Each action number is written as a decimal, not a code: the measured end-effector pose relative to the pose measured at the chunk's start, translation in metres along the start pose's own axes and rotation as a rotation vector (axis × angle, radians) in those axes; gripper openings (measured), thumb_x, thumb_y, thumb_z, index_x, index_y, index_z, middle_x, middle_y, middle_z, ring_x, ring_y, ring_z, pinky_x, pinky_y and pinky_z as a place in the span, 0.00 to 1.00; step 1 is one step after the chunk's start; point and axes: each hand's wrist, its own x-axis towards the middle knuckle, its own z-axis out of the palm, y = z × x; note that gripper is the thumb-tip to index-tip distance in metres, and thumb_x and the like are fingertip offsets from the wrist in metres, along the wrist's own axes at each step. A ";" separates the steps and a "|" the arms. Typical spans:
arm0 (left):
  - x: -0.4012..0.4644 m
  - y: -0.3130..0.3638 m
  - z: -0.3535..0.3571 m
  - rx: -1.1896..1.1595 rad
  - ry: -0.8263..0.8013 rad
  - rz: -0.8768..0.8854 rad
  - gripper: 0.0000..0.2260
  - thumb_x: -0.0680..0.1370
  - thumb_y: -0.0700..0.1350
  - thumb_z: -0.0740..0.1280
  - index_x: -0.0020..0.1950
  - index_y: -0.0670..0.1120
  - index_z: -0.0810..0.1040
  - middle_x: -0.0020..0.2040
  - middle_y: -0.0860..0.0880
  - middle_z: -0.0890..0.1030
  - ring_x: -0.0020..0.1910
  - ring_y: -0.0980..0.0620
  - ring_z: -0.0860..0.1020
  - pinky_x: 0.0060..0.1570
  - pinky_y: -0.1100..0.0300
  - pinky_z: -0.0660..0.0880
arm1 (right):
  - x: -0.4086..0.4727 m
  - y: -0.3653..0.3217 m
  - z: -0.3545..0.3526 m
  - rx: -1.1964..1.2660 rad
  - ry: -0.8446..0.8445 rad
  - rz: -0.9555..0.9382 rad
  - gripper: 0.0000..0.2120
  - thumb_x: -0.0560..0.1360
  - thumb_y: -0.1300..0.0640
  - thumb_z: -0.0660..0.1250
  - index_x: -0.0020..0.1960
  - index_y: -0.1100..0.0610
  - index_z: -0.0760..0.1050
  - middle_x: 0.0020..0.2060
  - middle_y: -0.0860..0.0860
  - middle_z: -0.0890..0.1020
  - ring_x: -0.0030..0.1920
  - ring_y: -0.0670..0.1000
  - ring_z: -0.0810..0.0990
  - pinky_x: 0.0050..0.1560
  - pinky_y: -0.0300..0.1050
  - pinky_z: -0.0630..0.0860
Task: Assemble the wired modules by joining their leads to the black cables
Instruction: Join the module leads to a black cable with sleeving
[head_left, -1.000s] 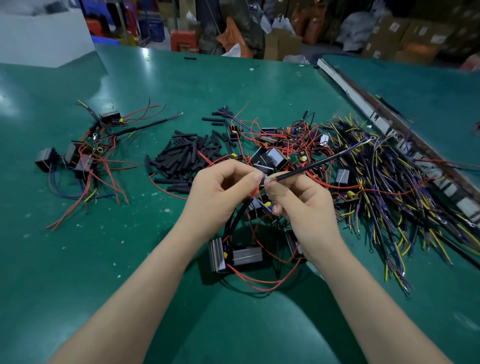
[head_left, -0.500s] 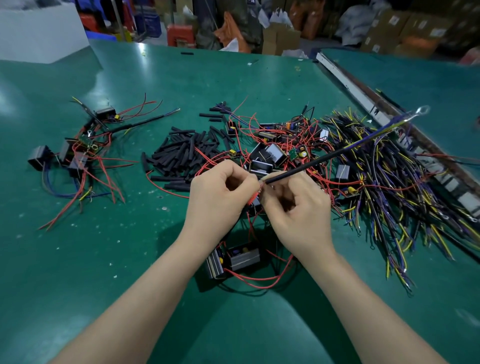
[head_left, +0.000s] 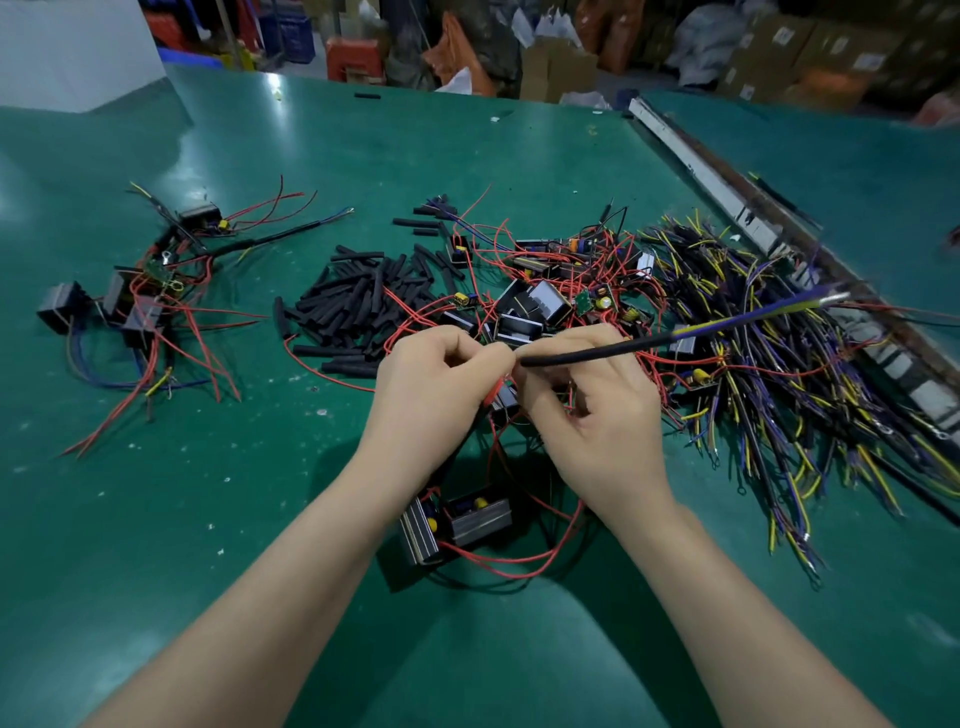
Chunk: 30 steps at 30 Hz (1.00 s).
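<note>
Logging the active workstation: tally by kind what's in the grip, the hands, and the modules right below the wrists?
1 black sheathed cable with purple and yellow cores, in the grip
2 silver ribbed metal modules, below the wrists
2 hands: left hand, right hand
Total: 5

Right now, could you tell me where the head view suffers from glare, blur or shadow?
Head view: glare on the green table at far left; motion blur on the raised tip of the black cable and the frame's right edge; dark shadow beneath both hands, around the nearest modules.
</note>
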 end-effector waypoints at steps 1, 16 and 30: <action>0.000 0.000 0.000 -0.004 0.006 -0.013 0.12 0.68 0.48 0.67 0.25 0.49 0.71 0.20 0.56 0.68 0.21 0.59 0.63 0.27 0.60 0.60 | 0.000 0.001 0.000 -0.010 -0.025 -0.025 0.05 0.75 0.65 0.67 0.48 0.63 0.81 0.43 0.52 0.79 0.47 0.53 0.78 0.51 0.41 0.73; 0.007 0.000 -0.014 0.160 -0.279 0.288 0.10 0.74 0.39 0.70 0.35 0.52 0.77 0.28 0.60 0.75 0.28 0.63 0.71 0.32 0.72 0.65 | 0.012 -0.001 -0.014 0.401 -0.172 0.437 0.08 0.67 0.60 0.68 0.37 0.46 0.77 0.32 0.44 0.80 0.35 0.42 0.76 0.39 0.34 0.72; 0.003 0.002 -0.017 -0.105 -0.478 0.389 0.02 0.76 0.44 0.66 0.46 0.48 0.79 0.41 0.39 0.79 0.39 0.42 0.74 0.41 0.52 0.71 | 0.021 0.001 -0.028 1.075 -0.247 0.880 0.12 0.61 0.67 0.62 0.28 0.51 0.77 0.25 0.51 0.78 0.29 0.47 0.80 0.25 0.33 0.68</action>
